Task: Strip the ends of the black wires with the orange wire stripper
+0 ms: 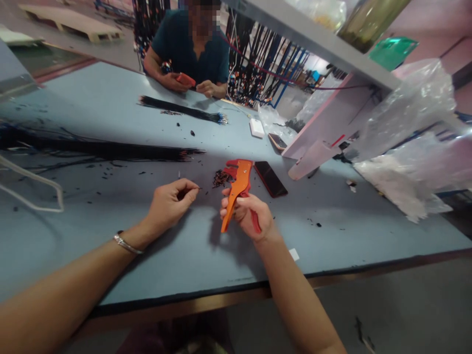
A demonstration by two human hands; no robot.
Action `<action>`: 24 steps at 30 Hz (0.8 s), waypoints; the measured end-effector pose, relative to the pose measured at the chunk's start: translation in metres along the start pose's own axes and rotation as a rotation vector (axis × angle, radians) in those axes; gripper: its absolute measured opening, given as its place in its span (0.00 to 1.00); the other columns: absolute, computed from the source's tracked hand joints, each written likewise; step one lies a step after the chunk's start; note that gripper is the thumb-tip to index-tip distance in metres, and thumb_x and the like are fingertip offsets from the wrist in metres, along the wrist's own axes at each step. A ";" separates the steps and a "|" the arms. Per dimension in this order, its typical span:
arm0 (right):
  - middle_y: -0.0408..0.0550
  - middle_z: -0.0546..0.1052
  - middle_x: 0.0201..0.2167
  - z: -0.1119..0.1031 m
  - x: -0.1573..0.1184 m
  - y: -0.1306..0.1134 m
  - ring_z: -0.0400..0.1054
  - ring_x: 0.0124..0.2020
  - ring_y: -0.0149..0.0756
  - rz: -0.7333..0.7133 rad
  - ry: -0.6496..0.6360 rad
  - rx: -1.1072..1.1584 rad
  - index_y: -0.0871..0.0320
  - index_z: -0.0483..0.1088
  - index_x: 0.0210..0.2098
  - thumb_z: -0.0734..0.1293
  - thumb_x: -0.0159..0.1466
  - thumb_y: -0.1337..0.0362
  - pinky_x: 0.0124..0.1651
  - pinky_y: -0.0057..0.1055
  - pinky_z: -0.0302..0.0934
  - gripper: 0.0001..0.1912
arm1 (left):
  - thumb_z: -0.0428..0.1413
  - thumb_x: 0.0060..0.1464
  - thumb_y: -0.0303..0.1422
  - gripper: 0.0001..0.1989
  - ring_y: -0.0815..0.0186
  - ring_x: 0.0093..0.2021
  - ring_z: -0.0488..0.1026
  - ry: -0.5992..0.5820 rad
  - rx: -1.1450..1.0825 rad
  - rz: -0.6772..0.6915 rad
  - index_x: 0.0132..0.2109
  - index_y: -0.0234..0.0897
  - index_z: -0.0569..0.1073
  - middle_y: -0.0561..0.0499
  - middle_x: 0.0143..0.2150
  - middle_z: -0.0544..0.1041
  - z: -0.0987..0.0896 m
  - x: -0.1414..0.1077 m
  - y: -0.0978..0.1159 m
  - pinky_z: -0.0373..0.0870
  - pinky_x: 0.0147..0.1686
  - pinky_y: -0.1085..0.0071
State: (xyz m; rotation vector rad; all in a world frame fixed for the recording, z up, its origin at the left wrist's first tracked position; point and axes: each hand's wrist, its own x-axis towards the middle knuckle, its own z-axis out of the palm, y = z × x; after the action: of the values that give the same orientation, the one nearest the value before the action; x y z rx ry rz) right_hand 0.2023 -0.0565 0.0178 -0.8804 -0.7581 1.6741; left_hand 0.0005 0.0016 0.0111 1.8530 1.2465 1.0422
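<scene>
My left hand [173, 200] is closed in a pinch over the table, left of the tool; a tiny dark tip shows at its fingertips, too small to name. Fingers of my right hand [250, 214] wrap round the handles of an orange and red wire stripper [239, 179], its head pointing away from me. Just left of the tool's head lies a small pile of dark and reddish scraps [221, 178]. A long bundle of black wires [129, 149] stretches in from the left, its reddish ends near the middle of the table.
A black phone [272, 179] lies right of the tool. Farther back are a shorter wire bundle [180, 108], a white box [256, 128] and another phone [277, 141]. Across the table [110, 265] sits a person [191, 49] holding a red object. A white roll [309, 160] and plastic bags [405, 172] are at right.
</scene>
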 end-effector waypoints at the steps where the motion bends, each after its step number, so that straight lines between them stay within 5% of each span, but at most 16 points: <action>1: 0.46 0.77 0.30 -0.002 0.001 0.000 0.73 0.30 0.35 0.054 -0.014 0.102 0.62 0.72 0.41 0.65 0.53 0.63 0.38 0.34 0.69 0.16 | 0.53 0.50 0.40 0.12 0.68 0.26 0.67 0.001 0.027 0.015 0.31 0.36 0.75 0.53 0.25 0.75 0.000 0.000 -0.001 0.65 0.29 0.75; 5: 0.49 0.78 0.31 -0.004 0.003 0.000 0.73 0.31 0.35 0.166 0.015 0.326 0.64 0.71 0.40 0.63 0.53 0.64 0.39 0.34 0.71 0.16 | 0.52 0.50 0.40 0.12 0.69 0.24 0.67 -0.021 0.090 0.053 0.31 0.37 0.75 0.54 0.24 0.75 0.003 -0.001 -0.004 0.65 0.29 0.76; 11: 0.50 0.77 0.32 -0.004 0.002 -0.006 0.73 0.34 0.36 0.005 0.130 0.452 0.62 0.70 0.39 0.63 0.56 0.65 0.42 0.36 0.70 0.13 | 0.52 0.50 0.40 0.13 0.69 0.25 0.69 -0.026 0.120 0.054 0.31 0.37 0.75 0.53 0.25 0.76 0.003 -0.001 -0.007 0.64 0.29 0.75; 15: 0.50 0.77 0.30 -0.011 0.008 -0.004 0.73 0.34 0.38 0.020 0.270 0.486 0.60 0.69 0.33 0.63 0.52 0.69 0.41 0.38 0.70 0.08 | 0.52 0.50 0.40 0.12 0.69 0.24 0.68 -0.037 0.120 0.052 0.31 0.37 0.75 0.54 0.24 0.76 0.003 -0.002 -0.009 0.64 0.28 0.75; 21: 0.48 0.77 0.31 -0.010 0.006 -0.005 0.72 0.34 0.35 -0.065 0.135 0.464 0.59 0.70 0.38 0.62 0.53 0.68 0.43 0.35 0.70 0.13 | 0.52 0.50 0.40 0.12 0.69 0.24 0.69 -0.036 0.134 0.040 0.32 0.38 0.76 0.54 0.24 0.76 0.004 -0.001 -0.011 0.64 0.28 0.75; 24: 0.48 0.77 0.31 -0.011 0.008 -0.001 0.72 0.33 0.36 -0.066 0.169 0.444 0.59 0.70 0.37 0.62 0.54 0.67 0.43 0.37 0.70 0.11 | 0.51 0.50 0.40 0.13 0.68 0.26 0.70 -0.043 0.146 0.028 0.32 0.38 0.76 0.53 0.26 0.77 0.004 0.001 -0.011 0.64 0.29 0.74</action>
State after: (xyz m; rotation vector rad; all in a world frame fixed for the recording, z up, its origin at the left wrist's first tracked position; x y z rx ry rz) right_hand 0.2107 -0.0478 0.0118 -0.6622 -0.2786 1.6004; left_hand -0.0006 0.0056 0.0004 1.9977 1.3051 0.9422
